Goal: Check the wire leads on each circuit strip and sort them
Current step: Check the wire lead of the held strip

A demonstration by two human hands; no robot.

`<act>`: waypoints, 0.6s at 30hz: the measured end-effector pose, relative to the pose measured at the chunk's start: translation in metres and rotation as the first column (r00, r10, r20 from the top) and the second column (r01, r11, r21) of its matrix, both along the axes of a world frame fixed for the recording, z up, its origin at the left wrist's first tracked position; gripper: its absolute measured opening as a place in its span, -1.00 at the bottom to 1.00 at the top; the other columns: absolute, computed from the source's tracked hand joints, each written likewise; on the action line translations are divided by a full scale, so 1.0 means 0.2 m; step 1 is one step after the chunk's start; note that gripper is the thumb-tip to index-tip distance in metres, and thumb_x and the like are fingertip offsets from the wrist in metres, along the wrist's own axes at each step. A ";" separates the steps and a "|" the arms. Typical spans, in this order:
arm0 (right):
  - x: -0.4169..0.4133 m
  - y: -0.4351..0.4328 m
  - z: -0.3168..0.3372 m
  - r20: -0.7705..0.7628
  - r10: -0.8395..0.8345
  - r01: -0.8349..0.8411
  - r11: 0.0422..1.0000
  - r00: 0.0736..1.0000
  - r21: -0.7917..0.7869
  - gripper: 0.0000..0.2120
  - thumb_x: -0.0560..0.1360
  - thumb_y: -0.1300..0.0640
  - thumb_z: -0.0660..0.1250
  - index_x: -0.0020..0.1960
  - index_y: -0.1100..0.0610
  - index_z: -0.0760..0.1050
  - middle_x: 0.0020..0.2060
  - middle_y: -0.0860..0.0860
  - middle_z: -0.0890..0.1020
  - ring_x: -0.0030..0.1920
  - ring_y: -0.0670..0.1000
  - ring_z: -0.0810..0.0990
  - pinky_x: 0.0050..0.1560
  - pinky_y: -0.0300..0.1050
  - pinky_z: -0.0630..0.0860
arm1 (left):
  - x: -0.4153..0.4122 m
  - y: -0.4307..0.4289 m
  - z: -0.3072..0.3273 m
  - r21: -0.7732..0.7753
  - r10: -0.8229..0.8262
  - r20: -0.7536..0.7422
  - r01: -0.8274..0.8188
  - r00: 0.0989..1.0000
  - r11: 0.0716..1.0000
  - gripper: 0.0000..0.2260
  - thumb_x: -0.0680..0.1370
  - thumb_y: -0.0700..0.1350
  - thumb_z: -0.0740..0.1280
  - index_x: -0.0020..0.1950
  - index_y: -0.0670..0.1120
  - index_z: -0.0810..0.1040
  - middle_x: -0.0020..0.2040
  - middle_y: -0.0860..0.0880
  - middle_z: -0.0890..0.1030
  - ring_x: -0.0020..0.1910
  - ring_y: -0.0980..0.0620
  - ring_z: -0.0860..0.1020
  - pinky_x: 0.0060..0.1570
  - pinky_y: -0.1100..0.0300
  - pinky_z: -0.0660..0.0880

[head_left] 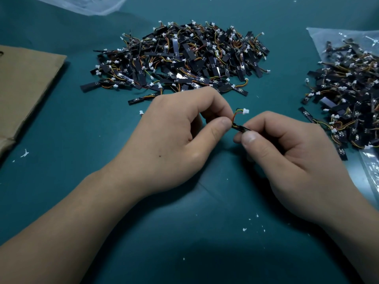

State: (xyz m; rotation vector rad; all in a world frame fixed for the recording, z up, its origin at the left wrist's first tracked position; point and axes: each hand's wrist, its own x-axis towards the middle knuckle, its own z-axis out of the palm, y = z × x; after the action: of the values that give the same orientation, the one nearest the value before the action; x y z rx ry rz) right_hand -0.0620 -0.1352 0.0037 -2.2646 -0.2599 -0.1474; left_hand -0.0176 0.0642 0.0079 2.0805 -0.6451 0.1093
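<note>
One small black circuit strip [242,128] is held between my two hands above the teal mat. Its red, yellow and dark wire leads curl up to a white connector [245,111]. My right hand [287,160] pinches the strip's body between thumb and forefinger. My left hand [180,140] pinches the wire end, thumb tip against the leads. A large pile of strips [180,60] lies beyond my hands. A second pile of strips [348,95] lies on a clear plastic bag at the right.
A brown cardboard sheet [26,85] lies at the left edge. A clear plastic bag [371,181] reaches down the right side, and thin white plastic [82,5] sits at the top left. White scraps [244,229] dot the teal mat [184,232].
</note>
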 end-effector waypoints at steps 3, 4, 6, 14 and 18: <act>0.00 0.00 0.00 0.005 -0.001 0.001 1.000 1.000 -0.003 -0.78 0.57 -0.08 0.25 -0.16 -0.02 0.56 -0.35 0.00 0.58 -0.34 0.05 0.52 -0.28 0.06 0.45 | 0.00 0.00 0.00 0.019 -0.020 -0.003 0.020 1.000 1.000 -0.95 0.57 -0.12 0.38 -0.07 0.01 0.60 -0.29 0.25 0.53 -0.33 -0.01 0.53 -0.32 0.37 0.37; 0.00 0.00 0.00 0.004 0.002 -0.002 1.000 1.000 0.001 -0.78 0.57 -0.06 0.26 -0.17 0.00 0.56 -0.37 0.00 0.58 -0.34 0.06 0.52 -0.28 0.05 0.44 | -0.01 0.00 0.00 0.030 -0.027 -0.001 0.027 1.000 0.999 -0.95 0.57 -0.11 0.38 -0.08 0.01 0.60 -0.29 0.24 0.53 -0.33 -0.02 0.53 -0.33 0.34 0.38; 0.00 0.00 0.00 0.004 0.010 -0.010 1.000 1.000 0.016 -0.78 0.56 -0.05 0.26 -0.19 0.02 0.56 -0.39 0.02 0.56 -0.37 0.04 0.51 -0.31 0.02 0.42 | -0.01 -0.01 0.00 0.059 -0.046 -0.007 0.046 0.999 0.997 -0.95 0.57 -0.08 0.36 -0.09 0.02 0.60 -0.31 0.24 0.53 -0.34 0.00 0.52 -0.32 0.29 0.39; 0.00 0.00 0.01 -0.017 0.013 -0.012 0.998 1.000 0.068 -0.75 0.54 -0.10 0.21 -0.13 -0.03 0.61 -0.41 0.06 0.56 -0.41 0.05 0.49 -0.35 0.06 0.42 | 0.00 0.00 0.00 0.069 -0.063 0.099 0.056 0.993 0.996 -0.93 0.59 -0.12 0.39 -0.09 -0.03 0.64 -0.29 0.19 0.55 -0.30 0.15 0.51 -0.23 0.41 0.35; -0.01 0.00 0.01 -0.008 0.005 -0.005 0.997 1.000 0.074 -0.75 0.53 -0.06 0.21 -0.19 -0.03 0.61 -0.43 0.04 0.55 -0.40 0.03 0.50 -0.34 0.01 0.42 | -0.01 0.00 -0.01 0.069 -0.101 0.011 0.100 0.995 0.993 -0.93 0.58 -0.08 0.38 -0.08 0.00 0.63 -0.33 0.19 0.54 -0.36 0.07 0.52 -0.31 0.30 0.38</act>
State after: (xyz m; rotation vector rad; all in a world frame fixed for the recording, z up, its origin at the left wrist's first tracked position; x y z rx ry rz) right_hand -0.0631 -0.1350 0.0060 -2.1902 -0.2517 -0.1427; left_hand -0.0190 0.0646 0.0068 2.1102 -0.7704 0.0460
